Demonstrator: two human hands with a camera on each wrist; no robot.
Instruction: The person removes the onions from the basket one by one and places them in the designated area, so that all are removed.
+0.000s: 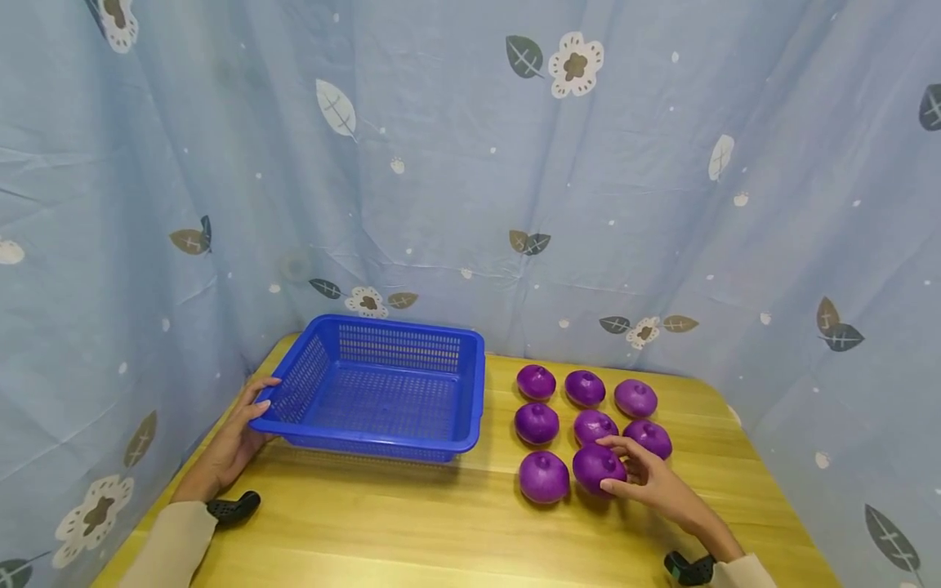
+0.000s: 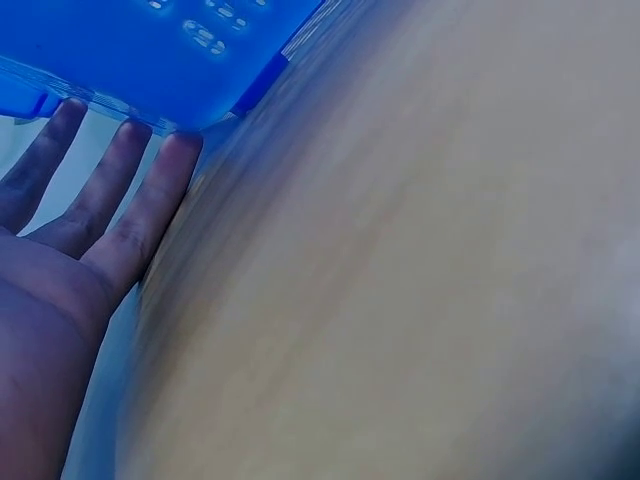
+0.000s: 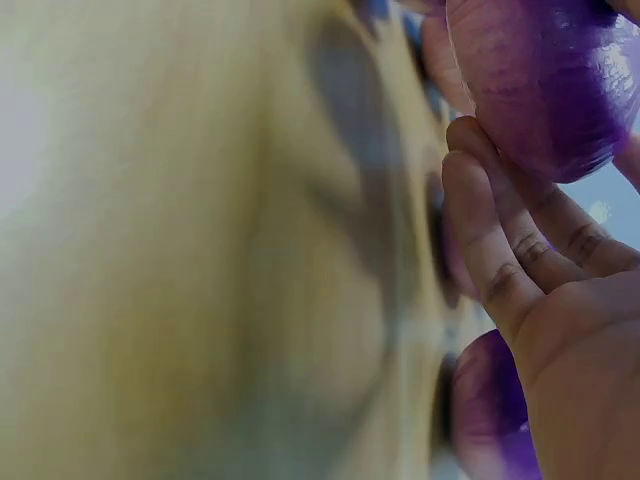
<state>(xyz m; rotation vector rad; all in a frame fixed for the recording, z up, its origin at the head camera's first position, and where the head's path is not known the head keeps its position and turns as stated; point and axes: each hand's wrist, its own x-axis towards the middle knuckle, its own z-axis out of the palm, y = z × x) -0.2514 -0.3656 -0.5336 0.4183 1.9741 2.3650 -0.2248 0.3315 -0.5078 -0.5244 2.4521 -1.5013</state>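
Note:
My right hand (image 1: 650, 482) pinches a glossy purple onion (image 1: 594, 467) between thumb and fingers. In the right wrist view this onion (image 3: 550, 90) appears off the table, with a shadow apart from it. Close to its left sits another onion (image 1: 544, 477), and a further one (image 1: 594, 425) is just behind it. My left hand (image 1: 238, 429) holds the left rim of a blue perforated plastic basket (image 1: 367, 441), with a thumb and finger over the edge. Three fairly straight fingers (image 2: 140, 220) touch the basket's underside or outer wall (image 2: 170, 70) in the left wrist view.
More purple onions stand in rows behind, among them one at the back left (image 1: 536, 382) and one at the back right (image 1: 635, 398). The wooden table (image 1: 412, 523) backs onto a blue floral curtain (image 1: 456, 163), which also hangs along both sides.

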